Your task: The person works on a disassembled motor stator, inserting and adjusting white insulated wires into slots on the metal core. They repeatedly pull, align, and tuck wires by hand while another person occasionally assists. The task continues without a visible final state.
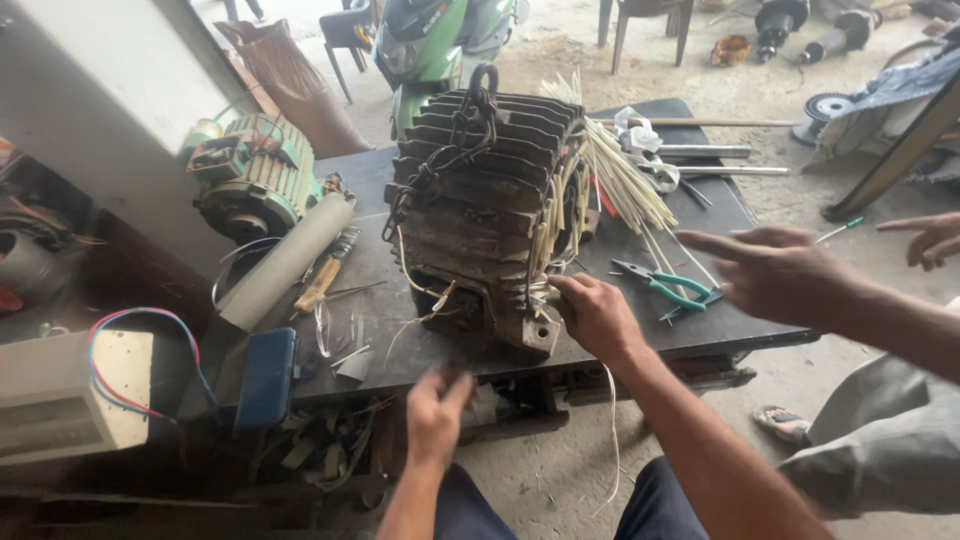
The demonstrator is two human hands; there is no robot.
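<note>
A dark finned motor housing [480,200] lies on a black workbench [700,330], with pale sleeved winding leads [560,215] sticking out of its right end. My right hand [597,315] rests at the housing's lower right corner, fingers pinched on one pale lead. My left hand [436,412] is blurred below the bench's front edge, fingers curled; whether it holds anything cannot be seen. Another person's hand [775,272] reaches in from the right, finger pointing toward the motor, and their other hand [930,238] hangs farther right.
Green-handled pliers [665,285] lie right of the housing, beside a bundle of pale sleeves [625,180]. A green motor [255,180], a grey paper roll [285,262], a blue box [266,378] and wire scraps sit left. A green scooter [430,45] stands behind.
</note>
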